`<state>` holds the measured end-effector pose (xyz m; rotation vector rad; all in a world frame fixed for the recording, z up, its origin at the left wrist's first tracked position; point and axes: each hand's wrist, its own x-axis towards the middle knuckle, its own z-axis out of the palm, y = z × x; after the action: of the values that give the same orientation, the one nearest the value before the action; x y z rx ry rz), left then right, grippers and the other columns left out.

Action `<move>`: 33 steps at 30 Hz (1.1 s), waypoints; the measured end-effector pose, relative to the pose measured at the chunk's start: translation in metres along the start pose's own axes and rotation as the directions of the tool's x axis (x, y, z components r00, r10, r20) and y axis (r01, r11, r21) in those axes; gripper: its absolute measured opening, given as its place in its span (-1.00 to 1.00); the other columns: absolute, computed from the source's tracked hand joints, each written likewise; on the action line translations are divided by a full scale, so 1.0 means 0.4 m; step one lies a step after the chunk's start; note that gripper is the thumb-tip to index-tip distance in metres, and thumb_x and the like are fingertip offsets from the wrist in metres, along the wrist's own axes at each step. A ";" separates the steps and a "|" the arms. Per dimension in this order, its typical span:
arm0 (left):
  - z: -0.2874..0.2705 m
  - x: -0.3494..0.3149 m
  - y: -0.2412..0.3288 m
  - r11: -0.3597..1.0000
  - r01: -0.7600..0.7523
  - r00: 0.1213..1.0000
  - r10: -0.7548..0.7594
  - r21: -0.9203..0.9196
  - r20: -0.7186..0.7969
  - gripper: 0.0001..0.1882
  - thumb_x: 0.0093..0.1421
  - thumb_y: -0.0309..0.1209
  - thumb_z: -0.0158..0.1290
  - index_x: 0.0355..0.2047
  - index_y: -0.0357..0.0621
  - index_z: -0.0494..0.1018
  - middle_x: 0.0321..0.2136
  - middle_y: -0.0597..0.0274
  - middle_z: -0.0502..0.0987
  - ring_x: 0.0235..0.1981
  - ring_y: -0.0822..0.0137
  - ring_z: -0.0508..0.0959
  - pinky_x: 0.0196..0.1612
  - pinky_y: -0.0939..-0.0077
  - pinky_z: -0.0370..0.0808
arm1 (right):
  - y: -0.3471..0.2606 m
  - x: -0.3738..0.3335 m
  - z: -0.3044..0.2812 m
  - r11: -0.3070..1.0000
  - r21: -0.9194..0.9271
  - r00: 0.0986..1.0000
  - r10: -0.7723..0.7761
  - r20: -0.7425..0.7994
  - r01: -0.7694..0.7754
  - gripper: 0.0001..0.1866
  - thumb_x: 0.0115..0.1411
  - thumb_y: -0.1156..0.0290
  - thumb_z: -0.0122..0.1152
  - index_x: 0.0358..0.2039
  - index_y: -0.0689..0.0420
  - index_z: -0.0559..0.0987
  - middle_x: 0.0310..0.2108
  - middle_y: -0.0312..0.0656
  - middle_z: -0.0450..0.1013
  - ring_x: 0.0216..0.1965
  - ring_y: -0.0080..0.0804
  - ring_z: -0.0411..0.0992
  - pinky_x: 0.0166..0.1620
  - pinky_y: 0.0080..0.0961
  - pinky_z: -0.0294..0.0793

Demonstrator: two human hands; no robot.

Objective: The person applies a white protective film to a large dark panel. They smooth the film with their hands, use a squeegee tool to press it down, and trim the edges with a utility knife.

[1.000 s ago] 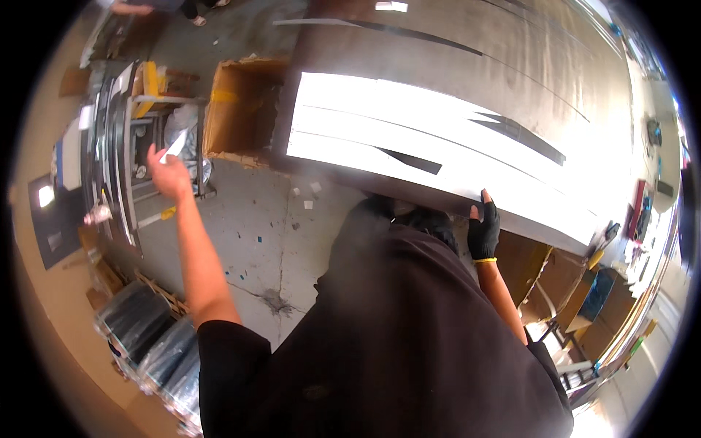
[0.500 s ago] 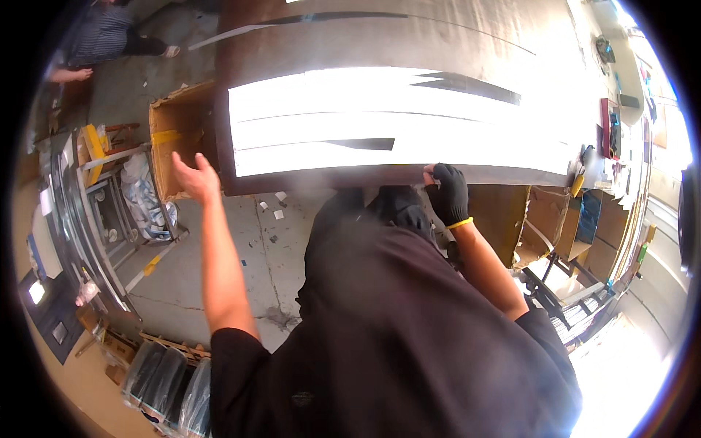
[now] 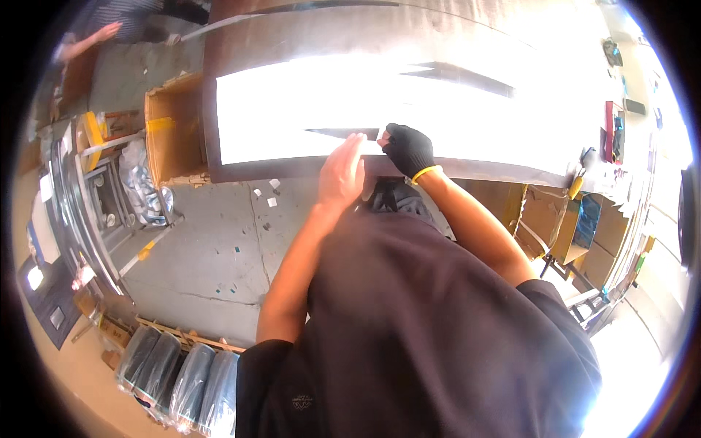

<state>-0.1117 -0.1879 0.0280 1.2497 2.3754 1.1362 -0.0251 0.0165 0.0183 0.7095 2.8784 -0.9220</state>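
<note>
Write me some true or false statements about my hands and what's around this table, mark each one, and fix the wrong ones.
1. The right hand wears a black glove. True.
2. The left hand is gloved too. False: the left hand is bare.
3. The white sheeting lies on the floor. False: the white sheeting lies on the dark table.
4. An open cardboard box stands left of the table. True.
5. Another person's hand shows at upper right. False: that hand is at upper left.
</note>
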 end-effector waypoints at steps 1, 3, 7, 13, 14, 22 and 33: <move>0.008 0.001 -0.001 1.000 -0.003 1.000 0.003 0.006 0.009 -0.41 0.37 -0.51 0.12 0.41 -0.26 0.40 0.28 -0.18 0.56 0.34 -0.14 0.54 0.39 0.03 0.48 | 0.008 0.004 0.012 0.999 -0.044 1.000 -0.002 0.015 0.003 -0.78 0.27 0.15 0.42 -0.32 0.00 0.67 -0.34 -0.11 0.67 -0.25 0.03 0.64 -0.20 -0.09 0.58; 0.022 -0.004 -0.010 1.000 -0.006 1.000 0.006 0.021 0.027 -0.40 0.37 -0.51 0.12 0.42 -0.27 0.39 0.28 -0.20 0.56 0.34 -0.14 0.54 0.39 0.02 0.47 | 0.010 0.008 0.021 0.998 -0.065 1.000 0.018 0.026 -0.016 -0.79 0.26 0.15 0.42 -0.32 0.00 0.67 -0.34 -0.11 0.67 -0.25 0.03 0.65 -0.19 -0.09 0.59; 0.037 -0.015 -0.018 0.998 0.003 0.999 -0.005 0.059 0.036 -0.37 0.35 -0.52 0.12 0.43 -0.28 0.37 0.27 -0.23 0.56 0.33 -0.16 0.53 0.40 0.00 0.46 | 0.014 0.013 0.026 0.998 -0.058 1.000 0.003 0.022 -0.002 -0.81 0.25 0.15 0.40 -0.33 -0.03 0.67 -0.35 -0.11 0.68 -0.25 0.03 0.66 -0.18 -0.09 0.60; 0.040 -0.014 -0.011 1.000 0.010 1.000 -0.011 0.022 0.020 -0.37 0.34 -0.53 0.12 0.43 -0.29 0.37 0.27 -0.25 0.55 0.33 -0.19 0.52 0.41 -0.02 0.44 | 0.024 0.020 0.029 0.998 -0.056 0.999 0.034 0.034 -0.032 -0.80 0.26 0.12 0.35 -0.35 -0.06 0.71 -0.36 -0.13 0.69 -0.27 0.01 0.67 -0.18 -0.10 0.62; 0.040 -0.015 -0.012 1.000 0.016 1.000 -0.016 0.016 0.020 -0.37 0.33 -0.53 0.12 0.42 -0.29 0.37 0.27 -0.25 0.55 0.33 -0.19 0.52 0.41 -0.01 0.44 | 0.017 0.021 0.024 0.998 -0.055 0.998 0.041 0.042 -0.038 -0.80 0.26 0.11 0.36 -0.35 -0.05 0.71 -0.36 -0.13 0.69 -0.27 0.01 0.67 -0.18 -0.10 0.61; 0.031 -0.013 -0.019 1.000 0.010 1.000 -0.010 0.001 0.028 -0.37 0.31 -0.54 0.14 0.41 -0.24 0.40 0.26 -0.23 0.56 0.31 -0.19 0.53 0.39 0.00 0.46 | 0.017 0.021 0.015 0.999 -0.047 0.999 0.012 0.031 -0.011 -0.72 0.29 0.06 0.38 -0.34 0.01 0.69 -0.37 -0.09 0.68 -0.27 0.05 0.65 -0.19 -0.08 0.60; 0.027 -0.010 -0.025 1.000 -0.003 0.999 0.003 -0.010 0.042 -0.37 0.27 -0.53 0.17 0.38 -0.25 0.42 0.25 -0.23 0.56 0.31 -0.17 0.53 0.39 0.01 0.46 | 0.010 0.019 -0.004 0.998 -0.047 0.997 -0.029 0.066 0.032 -0.90 0.29 0.23 0.31 -0.29 -0.07 0.63 -0.33 -0.15 0.63 -0.26 -0.02 0.63 -0.20 -0.10 0.62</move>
<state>-0.1098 -0.1885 0.0131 1.2614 2.3355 1.1099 -0.0299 0.0232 0.0161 0.6209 2.8515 -0.8591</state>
